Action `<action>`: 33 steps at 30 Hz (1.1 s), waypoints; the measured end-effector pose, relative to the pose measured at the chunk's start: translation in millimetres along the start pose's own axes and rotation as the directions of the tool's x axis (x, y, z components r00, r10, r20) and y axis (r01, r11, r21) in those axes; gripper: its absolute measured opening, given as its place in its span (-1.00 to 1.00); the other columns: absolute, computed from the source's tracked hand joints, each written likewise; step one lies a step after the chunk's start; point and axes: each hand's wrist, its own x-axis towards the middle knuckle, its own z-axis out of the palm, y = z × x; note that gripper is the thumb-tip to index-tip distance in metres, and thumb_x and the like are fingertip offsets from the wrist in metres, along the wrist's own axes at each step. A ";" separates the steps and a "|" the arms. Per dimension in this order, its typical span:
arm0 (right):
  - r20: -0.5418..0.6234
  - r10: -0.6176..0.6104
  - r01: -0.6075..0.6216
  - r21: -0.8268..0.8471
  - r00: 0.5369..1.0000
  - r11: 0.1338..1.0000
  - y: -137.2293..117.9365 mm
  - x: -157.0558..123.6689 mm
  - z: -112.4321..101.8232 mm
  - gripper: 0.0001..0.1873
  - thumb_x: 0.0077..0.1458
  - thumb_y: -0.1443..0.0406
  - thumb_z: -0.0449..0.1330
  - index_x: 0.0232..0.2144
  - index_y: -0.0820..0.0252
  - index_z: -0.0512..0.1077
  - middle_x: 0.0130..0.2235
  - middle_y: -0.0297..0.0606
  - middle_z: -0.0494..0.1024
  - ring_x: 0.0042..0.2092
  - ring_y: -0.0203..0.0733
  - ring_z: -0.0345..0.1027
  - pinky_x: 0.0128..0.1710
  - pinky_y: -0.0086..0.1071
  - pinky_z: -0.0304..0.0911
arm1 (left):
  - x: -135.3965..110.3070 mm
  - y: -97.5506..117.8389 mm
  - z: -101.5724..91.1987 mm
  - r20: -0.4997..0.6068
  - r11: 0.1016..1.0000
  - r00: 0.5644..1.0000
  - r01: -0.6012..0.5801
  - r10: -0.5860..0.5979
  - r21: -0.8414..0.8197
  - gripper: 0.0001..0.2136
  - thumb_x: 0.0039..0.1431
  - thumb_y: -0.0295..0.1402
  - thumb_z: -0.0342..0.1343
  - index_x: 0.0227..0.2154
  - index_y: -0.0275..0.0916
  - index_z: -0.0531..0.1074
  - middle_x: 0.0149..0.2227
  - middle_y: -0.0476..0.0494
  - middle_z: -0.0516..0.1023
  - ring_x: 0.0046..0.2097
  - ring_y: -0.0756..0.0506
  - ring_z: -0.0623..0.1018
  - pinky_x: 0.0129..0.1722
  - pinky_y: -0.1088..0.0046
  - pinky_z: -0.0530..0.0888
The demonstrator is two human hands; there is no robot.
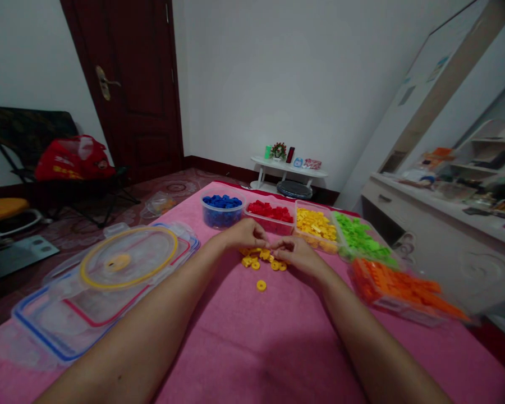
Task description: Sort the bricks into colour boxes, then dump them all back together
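My left hand (247, 233) and my right hand (295, 253) meet fingertip to fingertip over a small heap of yellow toy pieces (256, 257) on the pink cloth (235, 336). The fingers of both hands are closed in a pinch. Whatever sits between them is too small and hidden to make out. Several of the yellow pieces are round with a hole in the middle. One yellow ring (261, 285) lies apart, nearer to me. Just beyond my hands stand a round tub of blue pieces (222, 209) and a tub of red pieces (271, 213).
To the right are tubs of yellow pieces (316, 225), green pieces (365, 238) and orange pieces (404, 286). Stacked clear lids (109, 280) with coloured rims cover the table's left side. Farther off are a low white table (290, 166) and a cabinet (437, 224).
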 end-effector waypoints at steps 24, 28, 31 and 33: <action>-0.056 0.117 -0.130 -0.451 0.991 0.883 -1.8 -12.7 -33.8 -0.82 -0.25 0.47 0.16 -0.47 0.24 0.44 -0.50 -0.33 0.49 -0.46 -0.30 0.32 -0.51 -0.48 0.08 | 5.7 10.2 13.8 0.008 0.997 1.000 -0.021 0.020 0.079 -0.75 -0.08 -0.43 0.18 -0.27 -0.31 0.58 -0.35 -0.12 0.62 -0.39 -0.01 0.52 -0.43 0.60 0.37; -0.122 -0.009 -0.040 -0.397 0.992 0.917 -6.8 -11.6 -30.1 -0.79 -0.15 0.47 0.08 -0.43 0.25 0.48 -0.47 -0.28 0.51 -0.44 -0.29 0.34 -0.45 -0.47 0.11 | -0.4 18.9 2.4 0.044 0.980 0.997 0.052 -0.061 0.193 -0.81 -0.13 -0.39 0.21 -0.38 -0.28 0.59 -0.44 -0.10 0.61 -0.44 0.00 0.51 -0.49 0.61 0.34; 0.029 -0.052 0.059 -0.375 0.998 0.925 -4.6 -12.6 -19.5 -0.76 -0.12 0.40 0.16 -0.32 0.22 0.51 -0.40 -0.28 0.53 -0.40 -0.28 0.34 -0.42 -0.46 0.12 | -4.6 28.7 4.8 0.139 0.973 0.984 0.079 -0.111 0.217 -0.68 -0.22 -0.38 0.28 -0.28 -0.22 0.57 -0.39 -0.05 0.61 -0.43 0.00 0.51 -0.50 0.61 0.34; 0.081 -0.050 0.077 -0.373 0.995 0.924 -1.2 -13.4 -12.6 -0.75 -0.15 0.38 0.21 -0.30 0.20 0.50 -0.38 -0.30 0.53 -0.37 -0.27 0.34 -0.40 -0.46 0.13 | -5.6 34.8 11.0 0.123 0.954 0.984 0.092 -0.132 0.286 -0.58 -0.28 -0.36 0.31 -0.21 -0.16 0.54 -0.36 -0.03 0.61 -0.41 -0.02 0.52 -0.50 0.60 0.34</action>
